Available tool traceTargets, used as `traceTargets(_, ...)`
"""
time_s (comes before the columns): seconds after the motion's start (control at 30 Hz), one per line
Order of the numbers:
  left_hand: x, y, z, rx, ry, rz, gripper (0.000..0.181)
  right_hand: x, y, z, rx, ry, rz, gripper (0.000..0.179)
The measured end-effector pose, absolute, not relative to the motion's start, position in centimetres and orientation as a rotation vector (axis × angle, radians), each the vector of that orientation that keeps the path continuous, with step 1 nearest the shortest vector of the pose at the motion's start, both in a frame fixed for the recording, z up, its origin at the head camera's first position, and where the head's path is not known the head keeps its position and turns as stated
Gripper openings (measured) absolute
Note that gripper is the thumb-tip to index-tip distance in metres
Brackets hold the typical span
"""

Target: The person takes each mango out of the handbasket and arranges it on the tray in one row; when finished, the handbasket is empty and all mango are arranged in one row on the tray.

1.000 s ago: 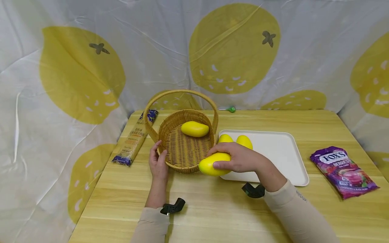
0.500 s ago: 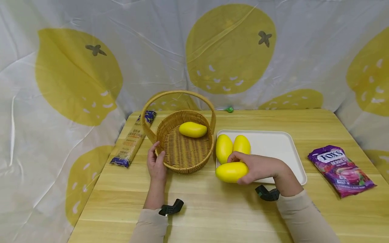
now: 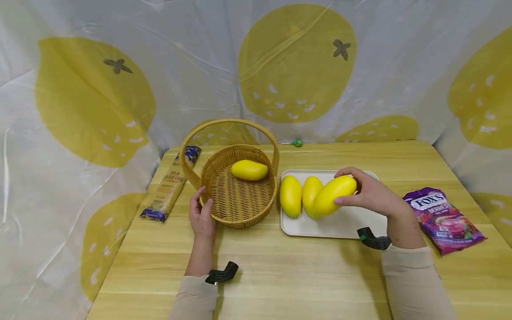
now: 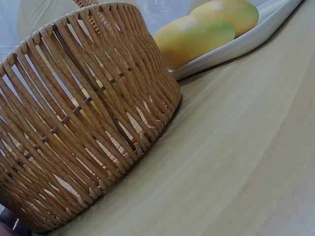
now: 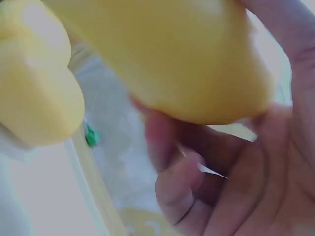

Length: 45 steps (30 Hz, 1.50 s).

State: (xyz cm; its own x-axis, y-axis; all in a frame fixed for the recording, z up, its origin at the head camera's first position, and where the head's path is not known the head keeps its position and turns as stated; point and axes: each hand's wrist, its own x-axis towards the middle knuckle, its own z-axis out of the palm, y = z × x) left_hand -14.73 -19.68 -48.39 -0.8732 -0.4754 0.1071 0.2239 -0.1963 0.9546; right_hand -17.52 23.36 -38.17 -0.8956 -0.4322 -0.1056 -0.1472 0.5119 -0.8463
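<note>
My right hand (image 3: 372,195) grips a yellow mango (image 3: 336,195) over the right part of a white tray (image 3: 308,227); up close in the right wrist view, the held mango (image 5: 182,59) is tilted between thumb and fingers. Two more mangoes lie side by side at the tray's left end, the left one (image 3: 290,196) and its neighbour (image 3: 311,189), partly hidden by the held one. Left of the tray stands a round wicker basket (image 3: 240,202) with a tall handle, one mango (image 3: 250,170) inside. My left hand (image 3: 204,220) holds its near-left rim.
A pack of spaghetti (image 3: 170,186) lies left of the basket. To the right of the tray is a purple Fox's candy bag (image 3: 444,220). A small green-headed item (image 3: 298,143) lies at the table's back edge, against the lemon-print curtain (image 3: 192,89).
My right hand has carried the mango rightward from beside the basket, past the tray's front, to above the tray. My left hand has stayed at the basket rim.
</note>
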Motion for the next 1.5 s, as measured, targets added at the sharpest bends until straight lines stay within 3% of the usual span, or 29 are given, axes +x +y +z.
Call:
traceTargets(0.1,-14.6,-19.8,-48.3,0.298,-1.627,-2.101,0.041,-17.8,23.7,-38.1,-0.374,2.538,-1.403,0.056)
traceTargets(0.33,-14.5,-20.0,-48.2,0.307,-1.650,-2.103,0.042,-18.6,23.6,-38.4,-0.186,2.623,-1.519,0.082)
traceTargets(0.67,-14.7,-20.0,-48.2,0.298,-1.659,-2.102,0.042,-19.2,23.6,-38.9,-0.121,2.783,-1.341,0.075)
traceTargets(1.2,-14.7,-19.8,-48.2,0.289,-1.659,-2.075,0.041,-20.2,24.1,-40.8,-0.026,2.700,-1.208,0.090)
traceTargets(1.5,-14.7,-19.8,-48.4,0.285,-1.668,-2.069,0.041,-20.6,24.2,-42.5,-0.053,2.688,-1.164,0.081)
